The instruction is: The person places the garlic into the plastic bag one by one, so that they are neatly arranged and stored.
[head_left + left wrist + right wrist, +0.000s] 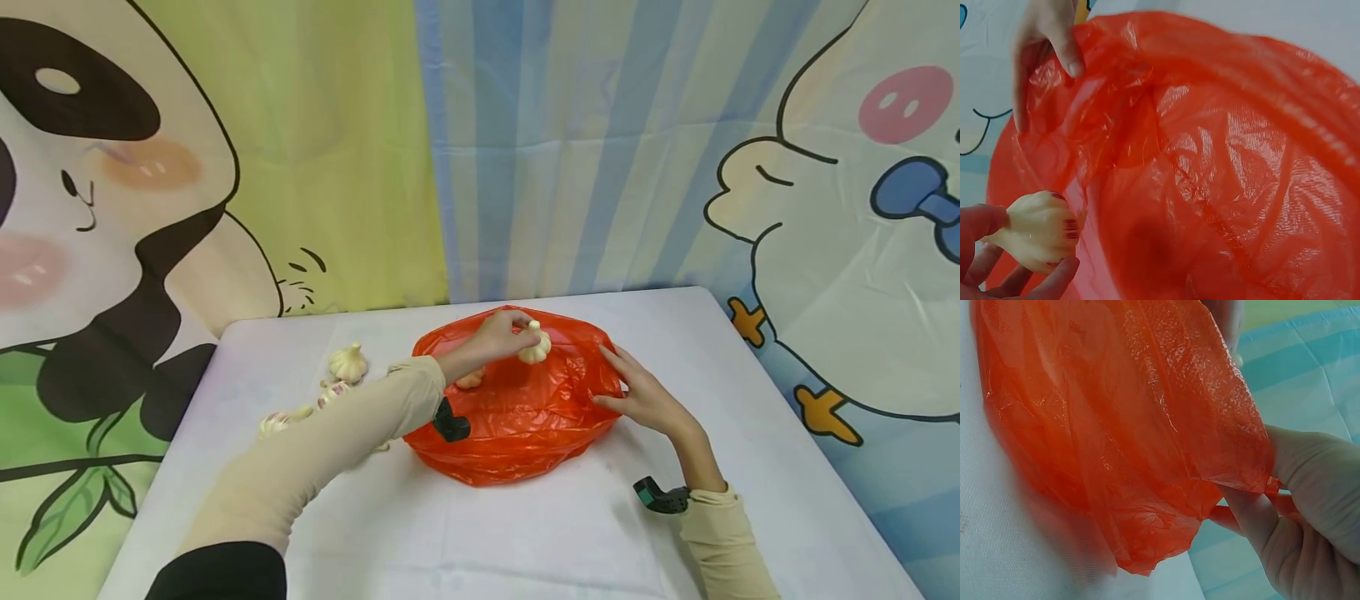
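A whitish garlic bulb (535, 346) is pinched by its stem end in my left hand (498, 335), above the mouth of a red plastic bag (517, 458). In the left wrist view the held bulb (1038, 231) shows reddish marks, with thumb and fingers around it. My right hand (648, 402) holds the bag's right edge, and in the right wrist view the thin plastic (1141, 425) runs between its thumb and fingers. Inside the bag, another bulb (471, 380) shows partly behind my left wrist.
Several more garlic bulbs lie on the white table (480, 542) left of the bag, among them a pale one (348, 363) and a purple-streaked one (279, 422). My left sleeve partly covers this group. A cartoon-printed curtain (360, 150) hangs behind the table.
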The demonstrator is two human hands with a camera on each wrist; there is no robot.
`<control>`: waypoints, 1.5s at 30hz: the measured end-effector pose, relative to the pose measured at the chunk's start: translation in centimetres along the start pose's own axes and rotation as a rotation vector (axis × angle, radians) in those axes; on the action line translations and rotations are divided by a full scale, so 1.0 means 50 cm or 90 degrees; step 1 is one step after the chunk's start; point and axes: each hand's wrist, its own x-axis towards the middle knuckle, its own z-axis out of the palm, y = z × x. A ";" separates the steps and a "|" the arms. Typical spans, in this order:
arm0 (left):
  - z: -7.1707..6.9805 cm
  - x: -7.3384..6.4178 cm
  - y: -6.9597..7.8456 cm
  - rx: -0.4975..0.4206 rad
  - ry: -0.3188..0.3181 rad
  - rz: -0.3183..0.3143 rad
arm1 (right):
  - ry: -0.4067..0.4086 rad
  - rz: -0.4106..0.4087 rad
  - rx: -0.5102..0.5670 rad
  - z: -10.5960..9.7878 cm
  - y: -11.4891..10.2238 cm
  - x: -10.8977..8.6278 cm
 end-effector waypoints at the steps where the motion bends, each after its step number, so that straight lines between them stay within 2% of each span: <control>1: 0.003 0.005 -0.002 -0.005 0.003 -0.004 | 0.000 -0.003 -0.001 0.000 0.000 0.000; 6: 0.020 0.016 -0.019 -0.023 0.010 -0.021 | 0.000 -0.005 -0.002 0.002 0.001 0.002; 13: 0.039 0.016 -0.040 -0.045 0.013 -0.040 | 0.001 0.002 -0.005 0.001 0.001 0.000; 22: 0.031 0.010 -0.067 -0.090 0.033 -0.086 | -0.002 -0.005 -0.008 -0.001 -0.001 0.001; 28: 0.026 0.006 -0.077 -0.043 0.038 -0.063 | -0.003 0.001 -0.006 -0.004 -0.002 0.001; 33: 0.026 0.003 -0.087 -0.003 0.041 -0.062 | -0.006 0.003 -0.006 -0.002 -0.002 0.000; 40: 0.023 -0.006 -0.082 0.020 0.040 -0.054 | -0.008 0.000 -0.010 0.000 -0.001 -0.001; 45: 0.006 -0.025 -0.072 0.053 0.025 -0.058 | -0.007 -0.006 -0.010 0.003 0.000 0.001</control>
